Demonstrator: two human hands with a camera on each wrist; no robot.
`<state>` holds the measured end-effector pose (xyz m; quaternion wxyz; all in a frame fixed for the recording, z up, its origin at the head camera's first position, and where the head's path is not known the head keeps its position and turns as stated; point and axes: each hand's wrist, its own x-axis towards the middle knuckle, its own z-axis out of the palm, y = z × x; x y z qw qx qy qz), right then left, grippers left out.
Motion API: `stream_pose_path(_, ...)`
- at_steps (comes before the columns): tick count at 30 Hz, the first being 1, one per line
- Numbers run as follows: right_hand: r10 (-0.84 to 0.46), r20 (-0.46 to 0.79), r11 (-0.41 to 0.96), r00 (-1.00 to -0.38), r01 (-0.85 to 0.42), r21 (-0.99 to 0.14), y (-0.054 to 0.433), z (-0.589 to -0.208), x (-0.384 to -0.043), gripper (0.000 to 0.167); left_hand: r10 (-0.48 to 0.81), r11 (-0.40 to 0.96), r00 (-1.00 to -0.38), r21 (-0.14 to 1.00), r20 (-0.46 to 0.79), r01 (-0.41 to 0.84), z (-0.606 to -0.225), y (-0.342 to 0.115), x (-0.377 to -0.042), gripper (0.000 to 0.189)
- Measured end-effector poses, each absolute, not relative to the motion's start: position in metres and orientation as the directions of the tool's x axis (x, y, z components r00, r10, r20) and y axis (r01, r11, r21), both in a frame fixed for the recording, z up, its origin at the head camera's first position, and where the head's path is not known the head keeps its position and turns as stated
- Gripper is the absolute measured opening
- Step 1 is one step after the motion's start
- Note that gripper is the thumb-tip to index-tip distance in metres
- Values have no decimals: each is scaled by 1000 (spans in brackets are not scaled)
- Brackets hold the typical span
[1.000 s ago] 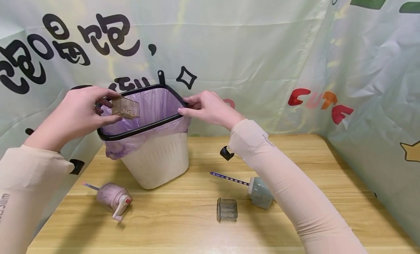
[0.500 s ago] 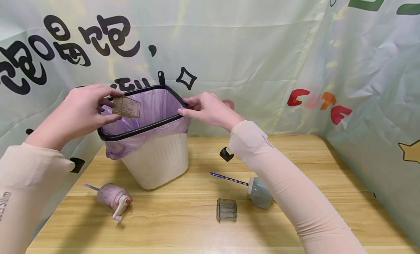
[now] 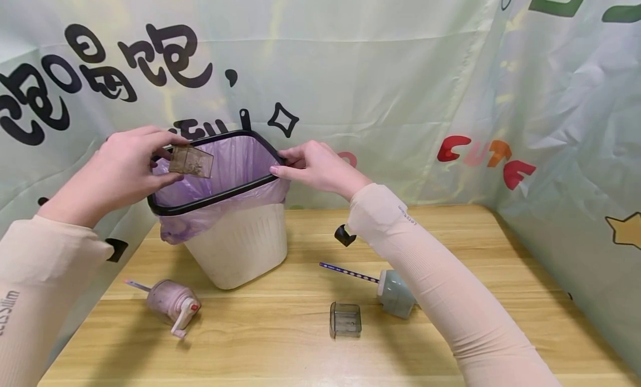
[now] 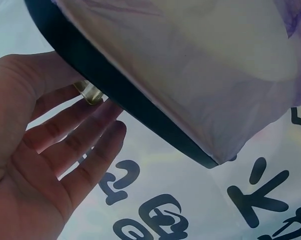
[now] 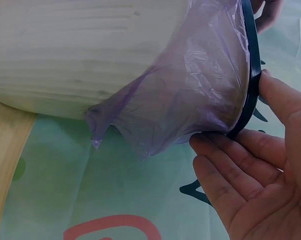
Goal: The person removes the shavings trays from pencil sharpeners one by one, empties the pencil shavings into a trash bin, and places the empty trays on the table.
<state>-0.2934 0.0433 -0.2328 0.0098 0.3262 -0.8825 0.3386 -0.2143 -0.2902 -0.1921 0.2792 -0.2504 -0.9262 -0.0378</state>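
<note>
My left hand (image 3: 132, 159) pinches a small clear brownish box (image 3: 192, 162) between thumb and fingers, tilted over the mouth of a waste bin (image 3: 245, 239). Pencil shavings lie inside the box. The bin is off-white, leans to one side, and is lined with a purple bag (image 3: 240, 159) held by a black rim (image 3: 215, 198). At the rim's right corner my right hand (image 3: 323, 167) grips it, thumb on the near side. In the left wrist view, the rim hides most of the box (image 4: 92, 93). The right wrist view has my fingers (image 5: 240, 165) under the rim corner.
A pink crank pencil sharpener (image 3: 170, 303) with a pencil in it lies at the left of the wooden table (image 3: 260, 348). On the right are a blue-grey sharpener (image 3: 395, 295) holding a blue pencil (image 3: 350, 272) and a clear grey shavings drawer (image 3: 345, 320). A printed cloth (image 3: 375, 87) hangs behind.
The box in my left hand has shifted and tipped very slightly over the bin. My right hand keeps its hold on the rim.
</note>
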Motion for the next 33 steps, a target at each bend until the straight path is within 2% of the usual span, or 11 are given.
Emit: stream_pose_path(33, -576, 261, 546, -774, -603, -581, 44, -235, -294, 58, 460, 869, -705, -111, 539, 482, -187, -279, -209, 51)
